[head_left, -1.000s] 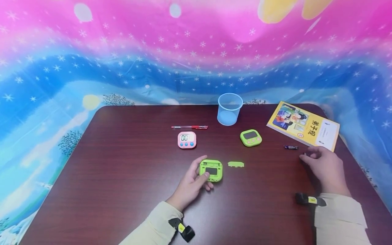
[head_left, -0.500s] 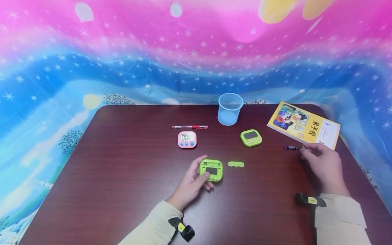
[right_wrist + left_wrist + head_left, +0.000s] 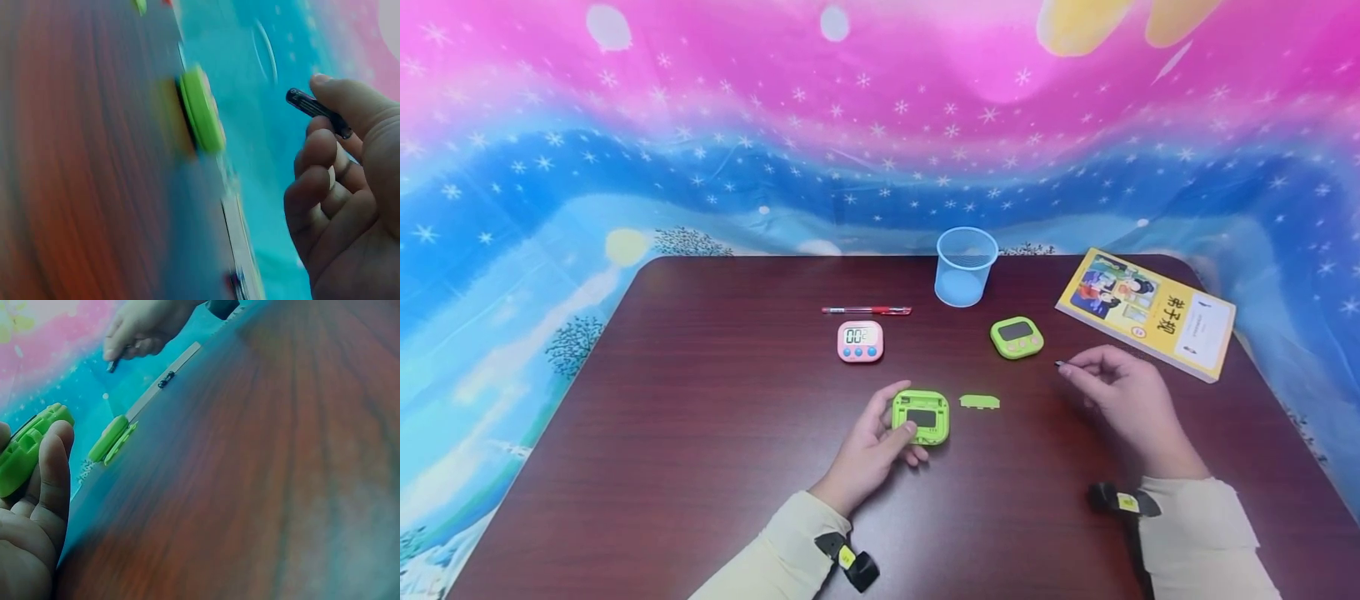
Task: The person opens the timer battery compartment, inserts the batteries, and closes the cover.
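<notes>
My left hand (image 3: pixel 865 457) grips a green digital timer (image 3: pixel 922 417), its back facing up and its battery compartment uncovered. The thumb lies over its lower left part. Between thumb and forefinger, my right hand (image 3: pixel 1129 402) pinches a small dark battery (image 3: pixel 317 111), raised above the table. A second battery (image 3: pixel 166 380) lies on the table; in the head view the right hand hides it. The green battery cover (image 3: pixel 980 402) lies just right of the held timer.
Another green timer (image 3: pixel 1017 337) and a pink timer (image 3: pixel 861 342) lie farther back. Behind them are a red pen (image 3: pixel 867 311) and a blue basket (image 3: pixel 964 283). A yellow book (image 3: pixel 1150 312) lies at the right edge of the table (image 3: pixel 700 358).
My right hand has picked up one battery from beside the book and moved left with it, lifting it. My left hand and the timer in it have stayed in place.
</notes>
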`<move>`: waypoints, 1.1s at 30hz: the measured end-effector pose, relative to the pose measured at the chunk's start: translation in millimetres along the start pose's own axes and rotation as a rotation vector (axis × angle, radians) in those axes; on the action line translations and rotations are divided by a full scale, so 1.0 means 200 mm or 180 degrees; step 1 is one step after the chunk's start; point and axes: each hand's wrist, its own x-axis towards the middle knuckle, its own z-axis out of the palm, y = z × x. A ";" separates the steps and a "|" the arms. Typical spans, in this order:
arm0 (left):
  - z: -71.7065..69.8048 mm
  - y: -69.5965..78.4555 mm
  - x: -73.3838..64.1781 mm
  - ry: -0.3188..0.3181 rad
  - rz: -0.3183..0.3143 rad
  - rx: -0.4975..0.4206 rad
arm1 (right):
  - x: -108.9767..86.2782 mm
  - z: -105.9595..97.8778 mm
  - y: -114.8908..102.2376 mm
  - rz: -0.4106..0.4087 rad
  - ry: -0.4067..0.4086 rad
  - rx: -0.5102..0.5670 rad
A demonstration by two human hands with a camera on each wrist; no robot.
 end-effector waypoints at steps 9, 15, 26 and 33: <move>0.02 0.00 0.00 -0.0065 -0.0011 -0.0090 | -0.07 0.16 -0.18 -0.0496 -0.0267 0.0307; 0.05 0.00 -0.01 -0.0150 -0.0045 -0.0174 | -0.13 0.26 -0.29 -0.0773 -0.0430 0.0369; 0.08 -0.01 -0.03 -0.0323 -0.0013 -0.0287 | -0.18 0.40 -0.36 -0.1483 -0.0581 0.0403; 0.09 -0.01 -0.03 -0.0332 0.0029 -0.0295 | -0.17 0.41 -0.32 -0.1149 -0.0721 0.0541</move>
